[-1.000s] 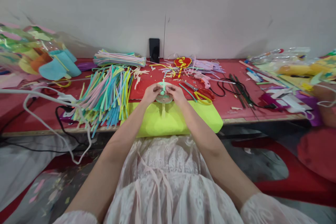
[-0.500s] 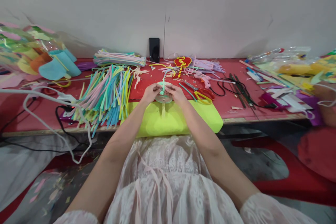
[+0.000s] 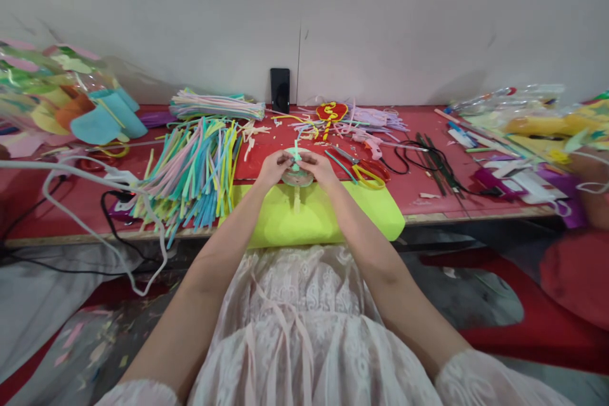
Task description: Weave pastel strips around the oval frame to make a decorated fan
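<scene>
My left hand (image 3: 273,169) and my right hand (image 3: 320,169) meet over a round, pale-green disc (image 3: 297,180), which looks partly see-through. Between my fingertips, a mint-green pipe cleaner (image 3: 297,157) stands up from the disc's middle, bunched at its base. The fingers of both hands are bent inward, closed around this piece. A pale-yellow stem (image 3: 297,199) reaches from the disc toward me, over a bright yellow-green pad (image 3: 271,219). My fingers hide part of the disc and the exact grip.
A heap of pastel pipe cleaners (image 3: 193,168) lies left of my hands. Scissors (image 3: 368,174) with yellow handles and a pink glue gun (image 3: 373,147) lie to the right. A phone (image 3: 280,90) leans on the wall. A white cable (image 3: 90,222) loops at the left edge.
Both hands stay almost in the same place on the disc. Only slight finger movement around the mint-green pipe cleaner shows.
</scene>
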`<state>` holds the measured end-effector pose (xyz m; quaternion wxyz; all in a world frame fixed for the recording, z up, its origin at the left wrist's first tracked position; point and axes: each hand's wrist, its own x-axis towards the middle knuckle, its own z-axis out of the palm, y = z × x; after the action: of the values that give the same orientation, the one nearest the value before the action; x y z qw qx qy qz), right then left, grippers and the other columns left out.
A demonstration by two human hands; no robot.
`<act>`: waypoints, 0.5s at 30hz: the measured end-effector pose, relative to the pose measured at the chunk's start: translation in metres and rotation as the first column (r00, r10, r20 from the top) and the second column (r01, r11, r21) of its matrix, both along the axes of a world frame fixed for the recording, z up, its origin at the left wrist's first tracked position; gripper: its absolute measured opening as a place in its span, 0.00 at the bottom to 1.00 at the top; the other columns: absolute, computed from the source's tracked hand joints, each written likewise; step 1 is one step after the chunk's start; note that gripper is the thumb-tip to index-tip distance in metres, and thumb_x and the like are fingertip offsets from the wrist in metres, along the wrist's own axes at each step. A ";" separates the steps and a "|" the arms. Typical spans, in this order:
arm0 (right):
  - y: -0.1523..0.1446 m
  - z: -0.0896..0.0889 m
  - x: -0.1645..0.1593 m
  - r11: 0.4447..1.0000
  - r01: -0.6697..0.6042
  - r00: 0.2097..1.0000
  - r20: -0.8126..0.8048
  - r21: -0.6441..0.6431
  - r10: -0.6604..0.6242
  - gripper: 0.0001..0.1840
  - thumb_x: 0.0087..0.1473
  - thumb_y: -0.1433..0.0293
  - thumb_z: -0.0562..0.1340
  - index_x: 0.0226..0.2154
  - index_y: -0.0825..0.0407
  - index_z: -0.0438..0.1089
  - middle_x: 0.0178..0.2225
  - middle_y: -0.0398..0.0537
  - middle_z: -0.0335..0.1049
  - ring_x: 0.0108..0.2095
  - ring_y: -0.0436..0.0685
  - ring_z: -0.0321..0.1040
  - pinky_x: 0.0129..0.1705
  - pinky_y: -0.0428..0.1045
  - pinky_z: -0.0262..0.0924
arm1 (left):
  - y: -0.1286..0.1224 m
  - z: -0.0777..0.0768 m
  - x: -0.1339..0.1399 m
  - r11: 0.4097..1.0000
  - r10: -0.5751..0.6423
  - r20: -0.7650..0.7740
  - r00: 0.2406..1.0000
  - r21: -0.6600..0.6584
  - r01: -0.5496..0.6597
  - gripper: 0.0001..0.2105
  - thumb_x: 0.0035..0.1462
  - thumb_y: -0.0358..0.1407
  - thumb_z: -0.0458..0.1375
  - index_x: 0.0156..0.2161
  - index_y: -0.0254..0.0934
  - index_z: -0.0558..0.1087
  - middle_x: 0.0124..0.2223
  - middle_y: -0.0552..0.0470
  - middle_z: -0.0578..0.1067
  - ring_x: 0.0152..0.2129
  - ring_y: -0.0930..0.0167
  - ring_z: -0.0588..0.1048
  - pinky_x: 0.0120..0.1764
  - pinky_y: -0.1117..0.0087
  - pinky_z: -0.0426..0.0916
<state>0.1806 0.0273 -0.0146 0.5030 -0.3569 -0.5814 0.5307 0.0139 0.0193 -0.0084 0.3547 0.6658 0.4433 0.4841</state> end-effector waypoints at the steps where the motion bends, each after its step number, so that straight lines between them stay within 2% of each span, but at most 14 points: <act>1: 0.000 0.000 0.000 1.000 0.007 1.000 0.003 0.010 -0.007 0.24 0.34 0.60 0.69 0.37 0.52 0.72 0.37 0.47 0.73 0.39 0.55 0.68 0.46 0.52 0.62 | 0.000 0.000 0.000 1.000 0.003 -0.015 1.000 0.007 -0.003 0.07 0.48 0.34 0.55 0.34 0.34 0.69 0.31 0.51 0.74 0.29 0.73 0.72 0.36 0.70 0.68; 6: 0.001 -0.001 0.000 0.998 0.051 0.998 0.032 0.041 -0.053 0.23 0.35 0.61 0.68 0.37 0.52 0.72 0.36 0.47 0.73 0.39 0.55 0.69 0.45 0.51 0.63 | 0.000 0.002 -0.002 1.000 0.023 -0.078 0.997 0.014 -0.022 0.09 0.52 0.38 0.51 0.33 0.34 0.69 0.30 0.51 0.73 0.27 0.73 0.72 0.34 0.71 0.68; 15: 0.000 -0.002 0.000 0.994 0.077 0.994 0.068 0.073 -0.082 0.22 0.37 0.61 0.67 0.38 0.51 0.73 0.38 0.47 0.73 0.40 0.55 0.69 0.46 0.52 0.63 | -0.004 0.005 0.000 0.999 -0.015 -0.006 1.000 -0.045 0.015 0.08 0.49 0.38 0.55 0.33 0.34 0.68 0.31 0.51 0.73 0.27 0.74 0.71 0.34 0.72 0.68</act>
<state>0.1806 0.0275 -0.0165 0.5152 -0.3803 -0.6026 0.4763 0.0138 0.0156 -0.0036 0.3718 0.6623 0.4503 0.4694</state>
